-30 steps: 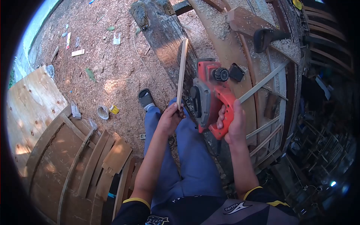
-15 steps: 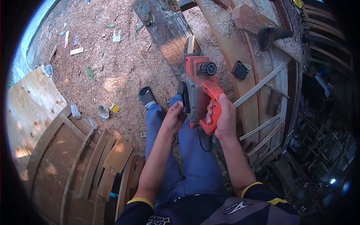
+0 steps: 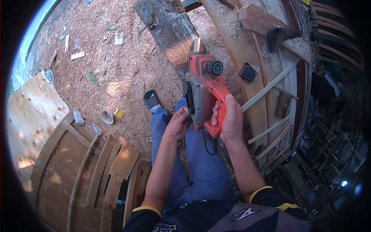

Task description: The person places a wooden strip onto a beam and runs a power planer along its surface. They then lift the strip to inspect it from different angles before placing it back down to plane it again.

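A red and grey electric hand planer [image 3: 206, 87] with a black depth knob [image 3: 214, 67] points away from me above my legs. My right hand [image 3: 232, 120] is wrapped round its red rear handle. Beside the planer's lower left side is my left hand [image 3: 179, 123], its fingers curled in a pinch near the black belt cover [image 3: 188, 96]; what they hold is hidden. The end of a narrow wood strip [image 3: 197, 44] sticks out past the planer's front, over a weathered plank [image 3: 170, 33]. A black cord [image 3: 208, 149] hangs from the planer's rear.
Curved wooden pieces with shavings [image 3: 232, 42] lie to the right, along with a handsaw's dark handle [image 3: 275, 40] and a small dark block [image 3: 247, 72]. Stacked boards [image 3: 58, 166] and plywood [image 3: 34, 110] stand at left. Wood shavings and litter cover the ground [image 3: 119, 73].
The planer has shifted slightly forward along the strip, so a little less of its end shows. Both hands keep nearly the same hold, and the view has tilted slightly.
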Demonstrator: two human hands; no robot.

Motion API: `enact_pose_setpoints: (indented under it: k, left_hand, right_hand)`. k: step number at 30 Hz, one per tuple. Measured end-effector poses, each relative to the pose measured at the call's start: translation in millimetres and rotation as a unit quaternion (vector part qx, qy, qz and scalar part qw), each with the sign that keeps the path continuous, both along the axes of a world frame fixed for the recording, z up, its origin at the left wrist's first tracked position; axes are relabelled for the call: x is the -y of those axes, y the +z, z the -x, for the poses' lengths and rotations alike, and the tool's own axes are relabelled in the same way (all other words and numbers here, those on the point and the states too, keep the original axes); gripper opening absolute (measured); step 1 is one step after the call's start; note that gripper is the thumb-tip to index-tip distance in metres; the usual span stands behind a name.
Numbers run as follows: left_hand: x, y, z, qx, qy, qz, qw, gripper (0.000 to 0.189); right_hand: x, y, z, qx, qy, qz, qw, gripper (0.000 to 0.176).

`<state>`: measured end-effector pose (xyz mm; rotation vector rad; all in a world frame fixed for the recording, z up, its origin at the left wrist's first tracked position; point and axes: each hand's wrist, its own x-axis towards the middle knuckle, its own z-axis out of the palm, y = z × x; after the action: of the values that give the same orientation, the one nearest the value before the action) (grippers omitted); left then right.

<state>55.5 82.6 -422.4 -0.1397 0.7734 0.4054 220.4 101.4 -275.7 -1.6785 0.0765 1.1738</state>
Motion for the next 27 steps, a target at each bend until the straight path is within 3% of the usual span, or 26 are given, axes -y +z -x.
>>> enact_pose_setpoints:
  k: [3, 5, 9, 16, 21, 27]
  left_hand:
    - [0, -2, 2, 0.013, -0.006, -0.013, 1.0, 0.01]
    - [13, -23, 10, 0.032, -0.001, -0.031, 0.999, 0.023]
    - [8, -14, 7, 0.037, 0.013, -0.033, 0.999, 0.009]
    - [18, -14, 19, -0.003, -0.013, -0.042, 0.999, 0.014]
    - [22, -14, 19, -0.007, -0.008, -0.014, 1.0, 0.014]
    - [24, -17, 6, 0.004, -0.006, 0.004, 1.0, 0.012]
  right_hand:
    - [-7, 4, 0, 0.01, 0.006, 0.002, 1.0, 0.043]
    - [-15, 3, -2, 0.018, 0.013, 0.001, 1.0, 0.044]
    - [-48, -6, -19, 0.033, 0.015, -0.001, 0.999, 0.044]
    - [-109, -9, -56, 0.017, 0.016, -0.027, 0.999, 0.044]
    - [-71, 0, -56, 0.023, 0.031, -0.049, 0.998, 0.045]
    - [0, 7, -16, -0.042, -0.005, 0.001, 0.999, 0.044]
